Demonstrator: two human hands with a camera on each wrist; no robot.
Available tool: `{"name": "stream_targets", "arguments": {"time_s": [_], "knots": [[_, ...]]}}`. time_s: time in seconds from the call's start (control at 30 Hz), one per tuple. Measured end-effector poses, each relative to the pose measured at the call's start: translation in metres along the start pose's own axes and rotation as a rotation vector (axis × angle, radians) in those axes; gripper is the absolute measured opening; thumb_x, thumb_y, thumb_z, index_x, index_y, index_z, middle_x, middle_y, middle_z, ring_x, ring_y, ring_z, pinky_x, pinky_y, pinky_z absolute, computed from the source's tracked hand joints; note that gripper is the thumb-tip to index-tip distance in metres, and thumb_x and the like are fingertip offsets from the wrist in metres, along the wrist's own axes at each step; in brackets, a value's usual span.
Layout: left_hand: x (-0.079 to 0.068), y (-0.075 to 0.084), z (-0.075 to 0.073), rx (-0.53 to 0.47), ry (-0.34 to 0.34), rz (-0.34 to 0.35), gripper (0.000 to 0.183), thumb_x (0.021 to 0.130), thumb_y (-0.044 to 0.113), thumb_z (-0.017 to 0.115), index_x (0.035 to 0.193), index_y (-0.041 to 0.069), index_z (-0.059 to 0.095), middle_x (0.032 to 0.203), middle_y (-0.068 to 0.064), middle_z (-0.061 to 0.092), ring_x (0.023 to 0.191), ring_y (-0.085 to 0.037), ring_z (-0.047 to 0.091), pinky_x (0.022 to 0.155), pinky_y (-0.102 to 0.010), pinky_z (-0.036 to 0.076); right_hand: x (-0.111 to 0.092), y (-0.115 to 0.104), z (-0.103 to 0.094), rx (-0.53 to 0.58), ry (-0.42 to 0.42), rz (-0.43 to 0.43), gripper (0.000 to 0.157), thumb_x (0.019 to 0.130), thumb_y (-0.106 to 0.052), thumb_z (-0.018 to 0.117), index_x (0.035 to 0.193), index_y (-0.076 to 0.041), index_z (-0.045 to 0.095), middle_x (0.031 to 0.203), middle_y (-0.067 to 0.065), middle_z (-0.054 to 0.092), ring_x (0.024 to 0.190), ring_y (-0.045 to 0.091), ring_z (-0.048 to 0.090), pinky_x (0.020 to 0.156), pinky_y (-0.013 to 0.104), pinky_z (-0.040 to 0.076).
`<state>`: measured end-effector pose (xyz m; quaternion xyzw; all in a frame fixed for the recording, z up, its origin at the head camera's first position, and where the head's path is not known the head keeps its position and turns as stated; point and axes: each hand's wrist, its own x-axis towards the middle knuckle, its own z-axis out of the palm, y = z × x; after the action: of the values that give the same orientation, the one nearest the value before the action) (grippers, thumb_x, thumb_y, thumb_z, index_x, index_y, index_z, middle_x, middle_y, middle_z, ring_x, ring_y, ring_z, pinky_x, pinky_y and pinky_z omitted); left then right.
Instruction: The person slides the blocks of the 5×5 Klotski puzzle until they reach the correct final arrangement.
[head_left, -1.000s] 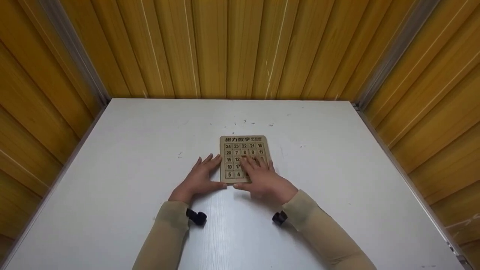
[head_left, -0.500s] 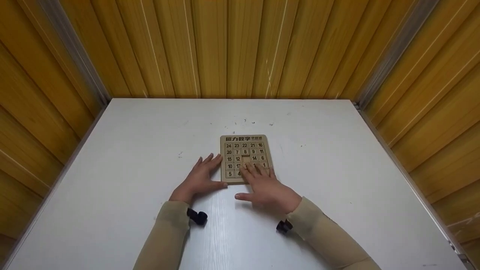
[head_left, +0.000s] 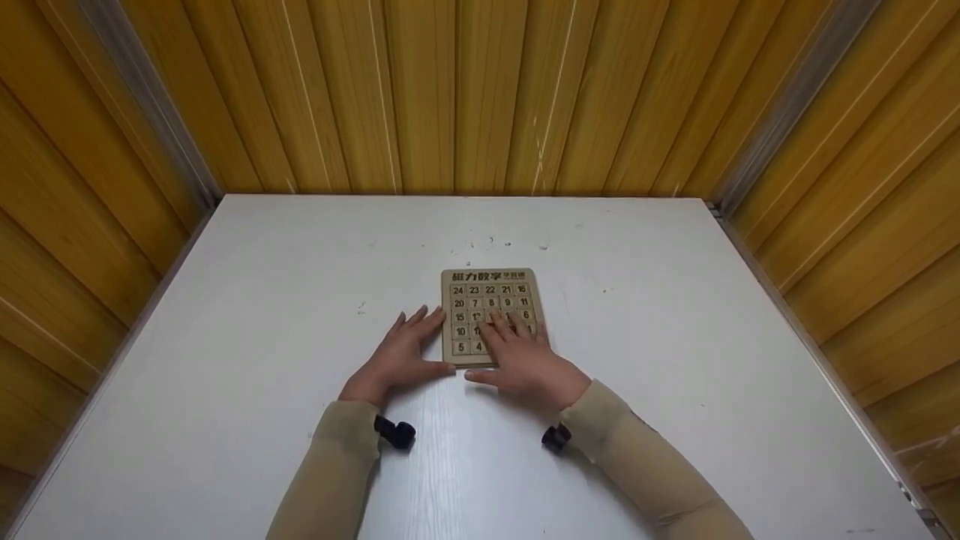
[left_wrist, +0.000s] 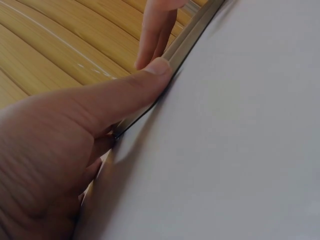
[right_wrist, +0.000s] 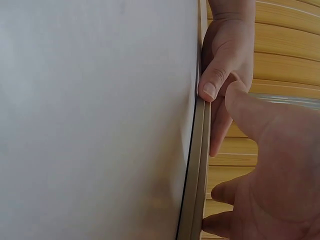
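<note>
A wooden number sliding puzzle (head_left: 491, 300) lies flat at the middle of the table, with Chinese characters along its far border and rows of numbered square tiles. My left hand (head_left: 401, 358) holds its near left corner, fingers along the left edge and thumb against the near edge; in the left wrist view the thumb (left_wrist: 142, 82) presses that edge. Over the lower right tiles lies my right hand (head_left: 532, 369), its fingers straight with the tips on the tiles and its thumb stretched toward the left hand. Several tiles beneath it are hidden.
The white table (head_left: 300, 255) has a few small dark marks beyond the puzzle. Yellow wood-look panels (head_left: 480, 97) enclose its back and sides. A small black camera (head_left: 395, 433) sits at the left wrist, another (head_left: 556, 437) at the right.
My right hand drew back toward me, baring a gap below the 8 tile, then slid forward again and now covers that spot. My left hand stayed at the corner.
</note>
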<state>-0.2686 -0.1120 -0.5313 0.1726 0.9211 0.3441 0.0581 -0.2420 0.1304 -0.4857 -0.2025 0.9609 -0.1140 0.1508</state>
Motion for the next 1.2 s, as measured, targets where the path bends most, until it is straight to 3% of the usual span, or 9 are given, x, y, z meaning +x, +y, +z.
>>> {"name": "stream_targets", "arguments": {"time_s": [0.13,0.37,0.53,0.9,1.2], "knots": [[0.000,0.001,0.002,0.014,-0.001,0.000,0.100,0.078,0.041,0.089,0.160,0.017,0.037,0.168,0.001,0.035,0.162,-0.023,0.018,0.135,-0.045,0.004,-0.010,-0.003,0.005,0.017,0.013,0.003,0.098,0.094,-0.076,0.047,0.167,-0.023,0.009,0.176,0.007,-0.001,0.162,0.035,-0.006,0.129,0.067,-0.005],[-0.003,0.002,0.001,0.009,0.004,-0.020,0.101,0.077,0.043,0.089,0.161,0.020,0.036,0.169,0.002,0.033,0.162,-0.026,0.016,0.135,-0.049,0.005,-0.037,-0.018,0.014,0.042,-0.003,0.019,0.091,0.098,-0.071,0.045,0.167,-0.024,0.009,0.175,0.009,-0.002,0.162,0.036,-0.008,0.126,0.073,-0.004],[-0.003,0.001,0.000,0.002,0.006,-0.037,0.102,0.077,0.044,0.088,0.161,0.023,0.035,0.170,0.002,0.030,0.162,-0.028,0.013,0.135,-0.050,0.005,-0.045,-0.027,0.018,0.057,-0.025,0.034,0.088,0.099,-0.069,0.046,0.167,-0.026,0.010,0.174,0.012,-0.003,0.160,0.038,-0.014,0.125,0.075,-0.004],[-0.002,0.000,0.002,-0.005,0.014,-0.028,0.102,0.077,0.044,0.088,0.161,0.022,0.034,0.170,0.001,0.030,0.162,-0.034,0.012,0.134,-0.055,0.007,-0.040,-0.032,0.018,0.052,-0.053,0.092,0.088,0.099,-0.070,0.044,0.167,-0.027,0.009,0.174,0.014,-0.006,0.159,0.041,-0.014,0.121,0.079,-0.008],[-0.001,0.001,0.002,0.021,0.007,-0.009,0.101,0.078,0.043,0.088,0.161,0.017,0.036,0.168,0.001,0.035,0.162,-0.025,0.018,0.135,-0.047,0.005,-0.022,-0.028,0.015,0.027,-0.075,0.126,0.089,0.099,-0.071,0.041,0.167,-0.026,0.006,0.174,0.013,-0.009,0.159,0.042,-0.014,0.121,0.081,-0.002]]}}
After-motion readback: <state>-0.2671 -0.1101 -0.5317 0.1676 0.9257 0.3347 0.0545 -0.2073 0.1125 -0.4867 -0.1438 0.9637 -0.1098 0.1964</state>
